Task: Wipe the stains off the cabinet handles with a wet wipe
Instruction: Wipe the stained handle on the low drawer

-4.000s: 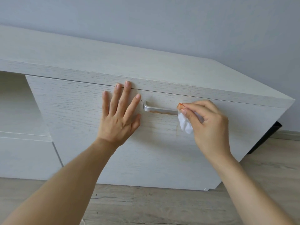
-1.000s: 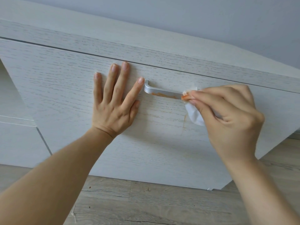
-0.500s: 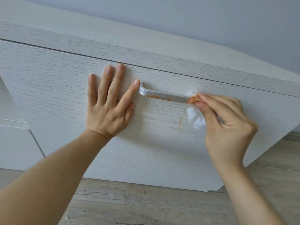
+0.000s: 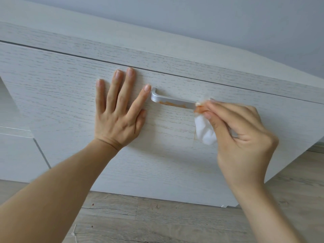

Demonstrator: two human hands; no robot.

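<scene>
A silver bar handle (image 4: pixel 172 102) sits on the pale wood-grain cabinet door (image 4: pixel 70 95). An orange stain (image 4: pixel 168 103) runs along the handle's lower edge. My right hand (image 4: pixel 240 137) pinches a white wet wipe (image 4: pixel 204 130) against the handle's right end, which it hides; the wipe's tip there is tinted orange. My left hand (image 4: pixel 119 111) lies flat on the door just left of the handle, fingers spread, the index fingertip beside the handle's left end.
The cabinet top (image 4: pixel 122 41) juts out above the door, with a grey wall (image 4: pixel 210 20) behind. Another cabinet front (image 4: pixel 15 151) lies at the left. Wood-look flooring (image 4: pixel 157 223) runs below. A faint orange streak (image 4: pixel 195 135) marks the door under the wipe.
My right hand with the wipe has slid back and forth along the handle's right part, and the wipe's tip has picked up orange. The left hand stays pressed flat on the door.
</scene>
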